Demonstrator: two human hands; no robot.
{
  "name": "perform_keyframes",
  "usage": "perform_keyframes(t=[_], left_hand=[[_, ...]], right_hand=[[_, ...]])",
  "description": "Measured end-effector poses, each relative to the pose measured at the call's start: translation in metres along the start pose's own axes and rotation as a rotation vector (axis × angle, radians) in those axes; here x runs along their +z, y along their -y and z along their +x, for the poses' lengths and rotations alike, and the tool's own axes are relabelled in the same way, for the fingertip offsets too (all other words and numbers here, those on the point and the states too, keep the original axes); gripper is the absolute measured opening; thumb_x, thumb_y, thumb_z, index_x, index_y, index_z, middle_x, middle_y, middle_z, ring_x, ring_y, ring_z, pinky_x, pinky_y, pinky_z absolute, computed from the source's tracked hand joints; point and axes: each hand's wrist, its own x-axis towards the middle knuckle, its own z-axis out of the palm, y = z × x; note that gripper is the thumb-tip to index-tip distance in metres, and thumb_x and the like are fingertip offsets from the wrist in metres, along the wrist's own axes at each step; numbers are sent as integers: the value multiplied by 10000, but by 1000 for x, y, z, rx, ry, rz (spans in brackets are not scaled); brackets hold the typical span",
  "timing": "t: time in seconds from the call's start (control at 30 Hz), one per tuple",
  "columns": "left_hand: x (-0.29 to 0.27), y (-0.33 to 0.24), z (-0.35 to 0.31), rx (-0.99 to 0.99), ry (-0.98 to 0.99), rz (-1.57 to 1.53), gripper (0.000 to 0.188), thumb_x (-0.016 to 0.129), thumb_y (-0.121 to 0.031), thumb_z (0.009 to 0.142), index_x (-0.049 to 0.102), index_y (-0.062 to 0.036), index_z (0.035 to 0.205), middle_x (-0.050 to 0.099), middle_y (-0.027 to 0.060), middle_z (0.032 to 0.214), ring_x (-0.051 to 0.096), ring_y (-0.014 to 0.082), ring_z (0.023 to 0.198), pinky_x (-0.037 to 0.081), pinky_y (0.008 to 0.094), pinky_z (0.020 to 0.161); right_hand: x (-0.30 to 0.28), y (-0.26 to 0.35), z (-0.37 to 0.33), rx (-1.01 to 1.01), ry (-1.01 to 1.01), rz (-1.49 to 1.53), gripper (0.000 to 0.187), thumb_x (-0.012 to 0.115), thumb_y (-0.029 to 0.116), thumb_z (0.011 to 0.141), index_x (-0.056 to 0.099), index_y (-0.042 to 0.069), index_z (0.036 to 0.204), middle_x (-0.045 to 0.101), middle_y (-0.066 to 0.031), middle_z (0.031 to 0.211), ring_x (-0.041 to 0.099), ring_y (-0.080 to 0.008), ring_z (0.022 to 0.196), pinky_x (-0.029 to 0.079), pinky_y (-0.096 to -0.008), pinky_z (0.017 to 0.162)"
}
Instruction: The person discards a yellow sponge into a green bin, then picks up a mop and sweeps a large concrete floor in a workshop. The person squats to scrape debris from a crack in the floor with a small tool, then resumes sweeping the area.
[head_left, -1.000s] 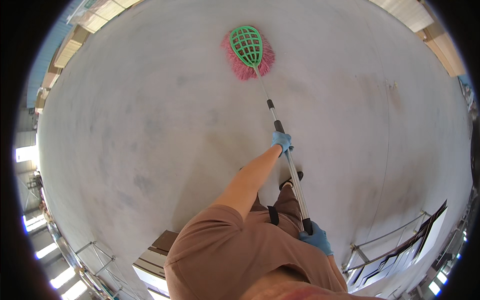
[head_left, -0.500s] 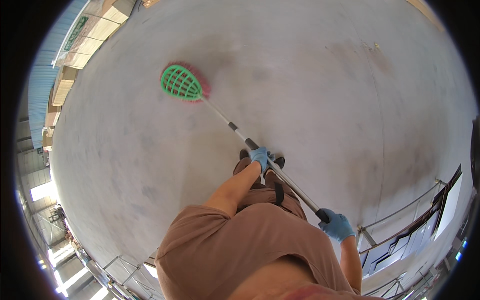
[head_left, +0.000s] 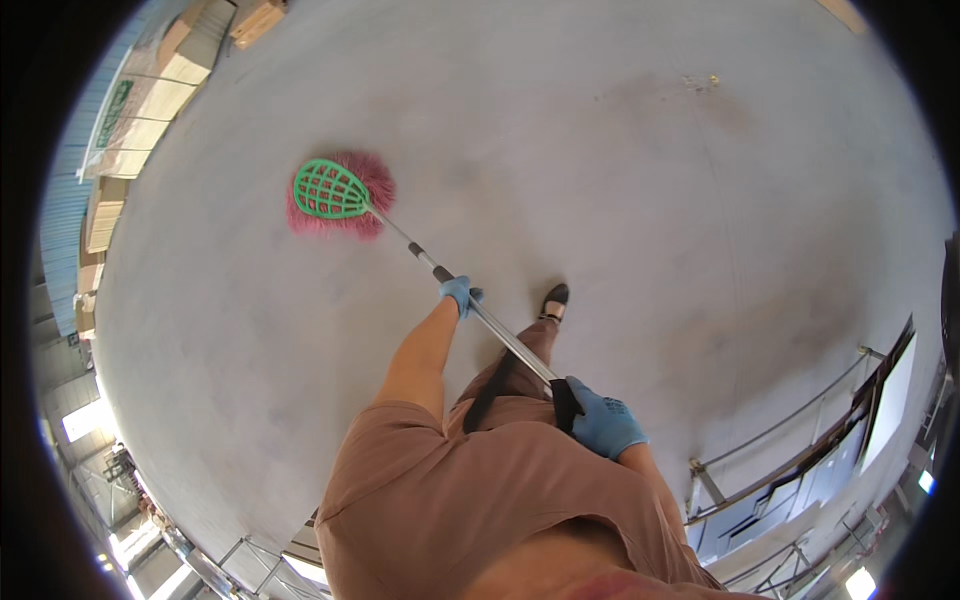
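A long-handled brush (head_left: 515, 345) slants across the floor, its telescopic metal pole running from my body up to the far left. Its head is a green racket-shaped lattice (head_left: 331, 189) over shaggy pink bristles (head_left: 370, 180), which appear to lie on the floor. My left hand (head_left: 461, 293), in a blue glove, is wrapped round the pole just below a black collar. Near my waist, my right hand (head_left: 603, 418), also blue-gloved, is closed on the black grip at the pole's near end. Some of its fingers are hidden behind the grip.
Grey concrete floor (head_left: 560, 170) with dark stains spreads all around. A metal-railed rack (head_left: 790, 420) holding flat panels stands at the right. Stacked cartons and boards (head_left: 165, 90) line the far left. A yellowish bit of debris (head_left: 713, 80) lies at the far right. One shoe (head_left: 555, 300) shows ahead.
The brush head has shifted left and slightly nearer, its bristles now spread wider. My left hand has moved left with the pole; my right hand has come in towards my waist. My feet have stepped.
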Motion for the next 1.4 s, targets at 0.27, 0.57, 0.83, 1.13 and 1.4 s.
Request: perform_keyframes(t=[0.27,0.57,0.83,1.13,1.4], left_hand=[[219,6,-30,-18,190,261,229,534,-170,961,494,6,1103,616,175,855,675,306,640,627,439,542],[443,106,-141,119,313,539,153,560,-14,898,473,20,1018,547,152,694,603,275,496,577,446,444],[581,144,-242,225,373,528,270,568,-50,903,402,16,1105,545,137,734,573,236,508,542,402,451],[560,152,-288,229,347,250,314,573,-58,893,346,-25,1107,531,116,755,573,227,522,535,390,455],[450,182,-242,-33,191,-85,95,551,-98,918,538,-5,931,579,118,763,636,273,581,593,435,544]], right_hand=[[-77,-88,-28,239,-91,309,576,537,348,902,438,164,1438,666,-228,1184,616,-464,1081,486,-511,937],[-110,-203,-99,566,-190,570,532,566,328,871,505,204,1386,664,-205,1232,612,-433,1146,495,-485,961],[-167,-299,-135,509,-306,719,673,657,242,851,449,195,1489,684,-195,1200,651,-308,1154,495,-382,972],[-200,-391,-179,292,-236,647,692,704,226,873,435,73,1492,699,-174,1180,662,-210,1086,510,-326,918],[-263,-370,-177,302,-79,273,560,668,250,826,569,219,1376,714,-184,1007,686,-363,971,545,-446,838]])
